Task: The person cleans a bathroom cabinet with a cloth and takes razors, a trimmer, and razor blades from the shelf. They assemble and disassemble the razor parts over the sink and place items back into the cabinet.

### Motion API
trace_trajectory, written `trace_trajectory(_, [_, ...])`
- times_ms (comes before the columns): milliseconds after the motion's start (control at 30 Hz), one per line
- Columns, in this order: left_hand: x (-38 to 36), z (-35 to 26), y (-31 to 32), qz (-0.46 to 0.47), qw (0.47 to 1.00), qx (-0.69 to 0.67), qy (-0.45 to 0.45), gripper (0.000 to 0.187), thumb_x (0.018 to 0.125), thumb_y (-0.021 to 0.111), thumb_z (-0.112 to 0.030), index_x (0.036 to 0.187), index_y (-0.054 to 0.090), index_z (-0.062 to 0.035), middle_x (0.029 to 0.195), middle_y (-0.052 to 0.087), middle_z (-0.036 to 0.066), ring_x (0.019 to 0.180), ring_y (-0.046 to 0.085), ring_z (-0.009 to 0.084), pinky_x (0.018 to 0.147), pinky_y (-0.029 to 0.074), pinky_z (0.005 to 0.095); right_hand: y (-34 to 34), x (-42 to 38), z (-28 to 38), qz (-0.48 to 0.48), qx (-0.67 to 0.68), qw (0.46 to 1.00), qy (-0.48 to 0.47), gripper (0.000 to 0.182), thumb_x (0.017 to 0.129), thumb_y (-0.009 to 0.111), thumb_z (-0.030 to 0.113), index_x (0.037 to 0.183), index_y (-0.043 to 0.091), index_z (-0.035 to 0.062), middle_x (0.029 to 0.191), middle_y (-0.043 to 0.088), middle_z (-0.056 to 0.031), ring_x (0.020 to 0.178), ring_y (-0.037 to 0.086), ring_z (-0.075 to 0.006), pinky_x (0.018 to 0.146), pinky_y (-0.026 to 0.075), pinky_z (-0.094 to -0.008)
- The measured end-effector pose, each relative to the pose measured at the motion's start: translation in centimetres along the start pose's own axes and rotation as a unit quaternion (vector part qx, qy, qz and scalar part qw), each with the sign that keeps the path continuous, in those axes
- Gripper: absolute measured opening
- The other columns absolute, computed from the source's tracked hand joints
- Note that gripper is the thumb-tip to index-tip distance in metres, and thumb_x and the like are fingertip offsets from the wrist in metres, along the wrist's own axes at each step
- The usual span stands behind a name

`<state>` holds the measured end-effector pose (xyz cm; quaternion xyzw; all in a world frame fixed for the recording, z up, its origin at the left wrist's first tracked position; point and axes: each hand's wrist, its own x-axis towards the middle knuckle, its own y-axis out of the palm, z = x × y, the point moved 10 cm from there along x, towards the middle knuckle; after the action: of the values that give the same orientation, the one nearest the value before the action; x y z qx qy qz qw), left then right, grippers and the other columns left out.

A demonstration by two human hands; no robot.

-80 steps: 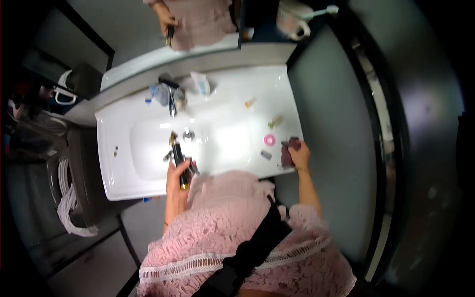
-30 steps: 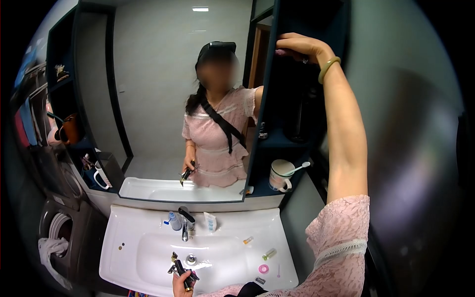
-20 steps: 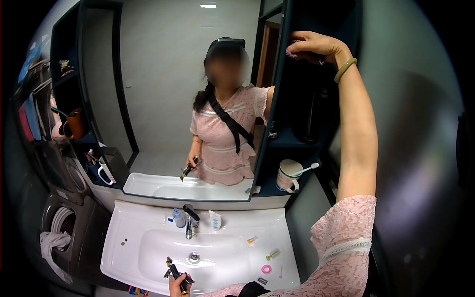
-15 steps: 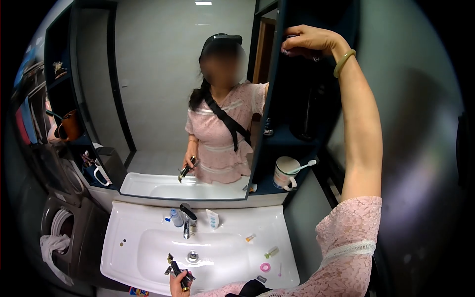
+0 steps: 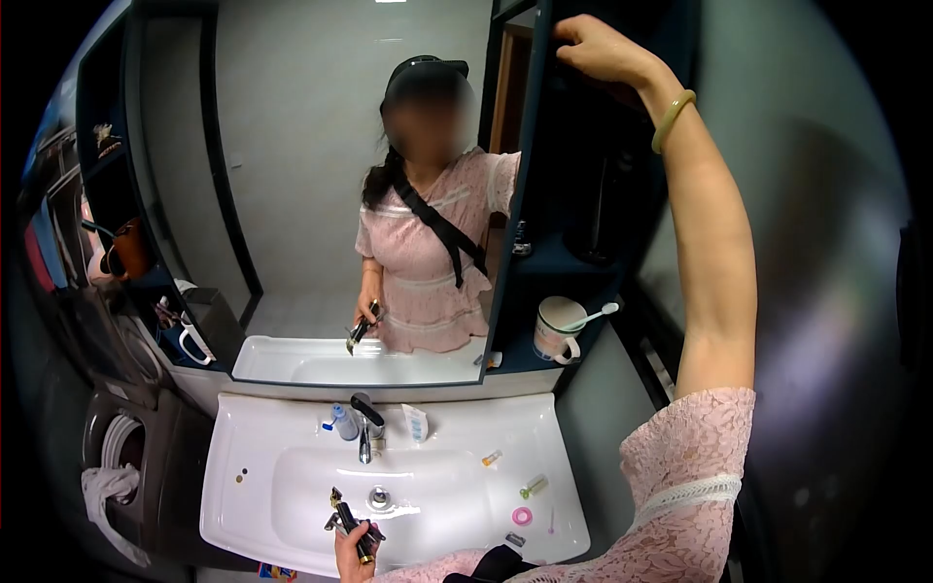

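Observation:
Low over the front of the white washbasin (image 5: 243, 466), my left hand (image 5: 354, 556) is closed round what looks like a black and gold hair trimmer (image 5: 350, 525). Its gold head points up and away. Some small dark and pinkish parts show beside the fingers, too small to name. My right hand (image 5: 607, 51) is raised to the upper part of the dark open shelf unit (image 5: 573, 277) right of the mirror. Its fingers are curled and partly lost in shadow, and what they hold, if anything, is hidden. A green bangle (image 5: 673, 121) circles that wrist.
Behind the basin hangs a mirror (image 5: 311, 185). By the faucet (image 5: 366, 418) stand a blue bottle (image 5: 343, 423) and a white tube (image 5: 415, 424). Small items, including a pink ring (image 5: 522, 516), lie on the right rim. A mug (image 5: 558, 328) holding a toothbrush (image 5: 595, 316) sits on the lower shelf.
My right hand has risen slightly along the shelf unit. Dark patterned bits visible at its fingers before are now hidden. My left hand still grips the trimmer, and the view has tilted a little.

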<state>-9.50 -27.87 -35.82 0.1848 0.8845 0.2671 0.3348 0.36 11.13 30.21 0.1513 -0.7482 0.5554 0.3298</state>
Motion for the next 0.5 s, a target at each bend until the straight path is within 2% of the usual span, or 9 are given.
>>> trace_trajectory(33, [-0.2,-0.1,0.1,-0.002,1.0,0.0,-0.001,0.025,0.071,0.055,0.005,0.09,0.045,-0.0084,0.074,0.054,0.006,0.065,0.058,0.0203,0.052,0.052,0.0288,1.7,-0.1,0.4,0.06,0.065,0.996,0.005,0.027,0.074,0.046,0.004,0.097,0.055,-0.0062,0.088,0.06,-0.0162,0.082,0.057,-0.0225,0.077,0.043,-0.029])
trace_trajectory(100, [-0.5,-0.1,0.2,-0.009,1.0,-0.004,0.006,0.026,0.071,0.056,0.004,0.091,0.046,-0.0083,0.074,0.054,0.006,0.065,0.058,0.0198,0.051,0.052,0.0281,3.5,0.2,-0.8,0.085,-0.006,0.994,0.067,0.024,0.075,0.041,0.003,0.089,0.057,-0.0078,0.071,0.059,-0.0139,0.068,0.056,-0.0186,0.066,0.043,-0.0283])
trace_trajectory(167, [-0.3,0.3,-0.1,-0.016,1.0,-0.011,0.003,0.025,0.071,0.057,0.004,0.09,0.046,-0.0082,0.074,0.054,0.005,0.065,0.058,0.0196,0.051,0.052,0.0282,2.7,-1.0,1.4,0.125,-0.019,0.987,0.102,0.027,0.07,0.04,0.002,0.086,0.058,-0.009,0.074,0.059,-0.0213,0.065,0.058,-0.0254,0.061,0.044,-0.0308])
trace_trajectory(200, [-0.4,0.3,-0.3,-0.023,1.0,-0.014,0.001,0.025,0.071,0.057,0.004,0.09,0.046,-0.0082,0.074,0.054,0.005,0.065,0.058,0.0194,0.051,0.052,0.0283,2.9,-1.1,1.4,0.127,-0.018,0.986,0.103,0.027,0.07,0.04,0.002,0.086,0.058,-0.009,0.074,0.059,-0.0213,0.065,0.058,-0.0254,0.061,0.044,-0.0308])
trace_trajectory(267, [-0.5,0.4,-0.1,-0.02,1.0,-0.008,-0.004,0.025,0.071,0.057,0.003,0.09,0.046,-0.0081,0.074,0.054,0.005,0.065,0.058,0.0192,0.052,0.052,0.0283,1.8,-1.1,1.4,0.057,0.005,0.994,0.096,0.025,0.069,0.041,0.003,0.083,0.058,-0.0091,0.07,0.058,-0.0204,0.06,0.056,-0.0243,0.058,0.043,-0.0314])
trace_trajectory(300, [-0.5,0.3,0.2,-0.015,1.0,-0.004,-0.007,0.025,0.071,0.058,0.003,0.09,0.046,-0.008,0.074,0.054,0.005,0.065,0.058,0.019,0.052,0.052,0.0284,2.0,-1.1,0.8,0.057,0.005,0.994,0.096,0.025,0.069,0.041,0.003,0.083,0.058,-0.0091,0.07,0.058,-0.0204,0.06,0.056,-0.0243,0.058,0.043,-0.0314])
trace_trajectory(367, [-0.6,0.2,0.6,-0.014,1.0,-0.006,-0.006,0.025,0.071,0.058,0.003,0.089,0.046,-0.0081,0.073,0.054,0.005,0.065,0.058,0.0189,0.052,0.052,0.0281,2.3,-0.3,0.3,0.034,0.02,0.998,0.049,0.025,0.07,0.042,0.006,0.081,0.058,-0.009,0.07,0.059,-0.0203,0.06,0.056,-0.0238,0.057,0.042,-0.0324])
trace_trajectory(500, [-0.7,0.2,0.4,-0.011,1.0,0.004,-0.008,0.024,0.071,0.058,0.003,0.089,0.046,-0.0084,0.073,0.054,0.005,0.064,0.059,0.0188,0.049,0.052,0.0272,1.9,-1.1,1.1,0.073,-0.005,0.993,0.095,0.025,0.072,0.044,0.011,0.078,0.058,-0.0091,0.066,0.057,-0.0163,0.057,0.053,-0.0208,0.055,0.041,-0.0309])
